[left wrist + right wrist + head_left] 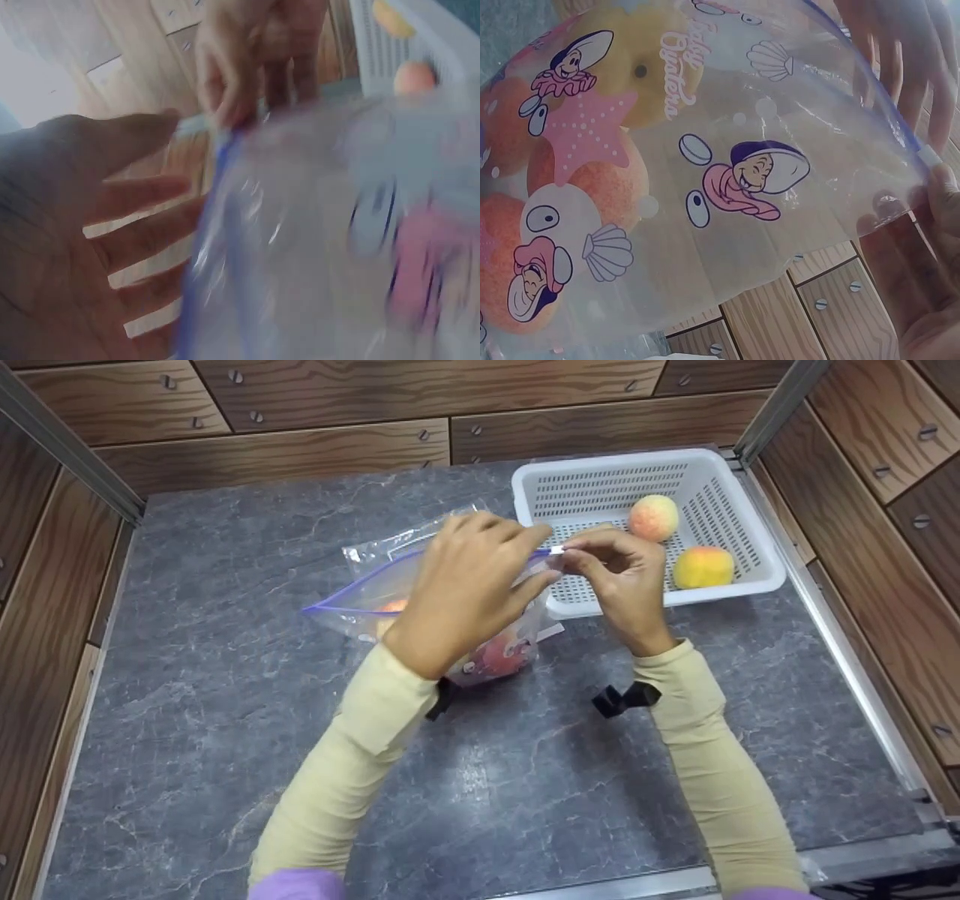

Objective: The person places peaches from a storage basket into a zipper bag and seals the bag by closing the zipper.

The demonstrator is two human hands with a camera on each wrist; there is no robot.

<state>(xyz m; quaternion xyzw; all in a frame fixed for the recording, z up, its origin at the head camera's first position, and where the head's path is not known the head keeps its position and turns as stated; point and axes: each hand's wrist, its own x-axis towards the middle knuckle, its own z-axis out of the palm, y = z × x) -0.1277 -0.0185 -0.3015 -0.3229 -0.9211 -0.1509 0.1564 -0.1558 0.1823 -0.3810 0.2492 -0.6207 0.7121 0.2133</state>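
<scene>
The right hand [626,577] is pinching, with thumb and forefinger, the white slider [556,550] at the right end of the blue zip [225,161] of a clear plastic bag [705,172]. The left hand [465,585] is hovering above the bag with its fingers extended and spread, and it is not gripping anything. Its thumb is reaching just beside the slider; whether it is touching, I cannot tell. The bag is standing on the grey tabletop [225,720], near the middle, and its mouth is gaping toward the left. Cartoon shells and a pink starfish are decorating its wall. Through the plastic, orange-red fruits [622,180] and one yellow fruit [649,90] are showing. At the far right, a white basket [600,491] is holding two more fruits: a round peach [653,518] is lying farther, and a yellow-orange fruit [703,568] is sitting nearer and more to the right. Pale yellow sleeves [322,802] are covering both forearms.
</scene>
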